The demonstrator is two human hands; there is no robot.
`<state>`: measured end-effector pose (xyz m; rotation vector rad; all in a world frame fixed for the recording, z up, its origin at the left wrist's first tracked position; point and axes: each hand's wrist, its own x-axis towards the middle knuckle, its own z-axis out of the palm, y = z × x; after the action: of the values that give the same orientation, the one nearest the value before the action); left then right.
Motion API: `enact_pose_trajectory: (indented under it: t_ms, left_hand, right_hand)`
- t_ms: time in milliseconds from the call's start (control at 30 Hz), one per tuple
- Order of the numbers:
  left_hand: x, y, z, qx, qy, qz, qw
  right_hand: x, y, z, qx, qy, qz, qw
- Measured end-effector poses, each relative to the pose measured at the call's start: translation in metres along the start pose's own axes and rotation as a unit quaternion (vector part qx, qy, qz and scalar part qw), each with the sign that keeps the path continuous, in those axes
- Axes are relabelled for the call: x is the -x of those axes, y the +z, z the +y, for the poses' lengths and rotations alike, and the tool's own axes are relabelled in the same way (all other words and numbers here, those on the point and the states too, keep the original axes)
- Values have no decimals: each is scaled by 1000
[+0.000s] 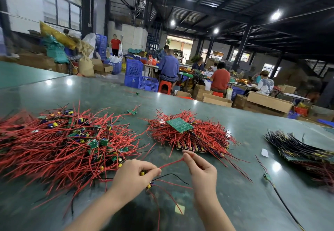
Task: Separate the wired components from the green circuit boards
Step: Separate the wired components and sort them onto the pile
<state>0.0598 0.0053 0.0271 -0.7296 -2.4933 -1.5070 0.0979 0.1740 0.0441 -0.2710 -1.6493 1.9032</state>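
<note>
Head camera looked down at a shiny dark green counter (235, 140) in a big work hall. The left hand (133, 174) had its fingers curled tight around a small part with a yellow cap (142, 173). A thin red wire (170, 163) ran from that hand up to the right hand (200, 169). The right hand pinched the far end of the red wire between thumb and finger, so the wire was stretched between the two hands. A thin black wire (173, 176) looped out from under the left hand, and more red wires hung below it toward the near edge. To the left lay a big loose heap of red wires with little green circuit boards (63, 140) mixed in, touching the left hand's side. Just beyond the hands sat a second pile of red wires (189, 134), and a flat green circuit board panel (179, 124) lay on top of it. Far to the right was a stack of black wires on boards (298, 147). A small white paper scrap (264, 153) lay near that stack. A yellow paper square (179, 209) lay on the counter between the two arms. Across the hall, people sat at tables beside blue plastic crates (141, 77) and brown cardboard boxes (267, 102).
</note>
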Motion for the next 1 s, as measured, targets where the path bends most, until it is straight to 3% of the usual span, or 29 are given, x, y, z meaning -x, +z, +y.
enact_pose_trajectory:
  t_ms: [100,233,333,433,567,667,800,900,1000]
  left_hand:
    - [0,1,-1,11,3,-14,1000]
    - [-2,-3,-6,43,-6,-6,999]
    - [-2,-3,-6,45,-8,-12,999]
    - [-1,-2,-4,46,-7,-19,999]
    - [-1,-3,-4,63,-10,-28,998]
    - [-1,-2,-1,77,-14,-43,996]
    - [-3,-5,-3,87,-20,-39,995]
    - [-5,-7,-5,94,-21,-42,994]
    - [-5,-6,-4,108,-17,-40,993]
  right_hand:
    - [0,-3,1,34,-63,4,997]
    - [0,-5,1,-4,-5,-36,999]
    - [0,-5,2,-14,-10,-18,1000]
    - [-1,-5,2,38,-90,12,995]
    - [0,-8,10,174,-237,53,954]
    - [-1,-8,10,206,-281,64,935]
    - [-4,-7,2,53,-91,-21,994]
    - [-4,-6,0,-53,37,-64,996]
    - [-6,-4,-2,-133,106,-83,982]
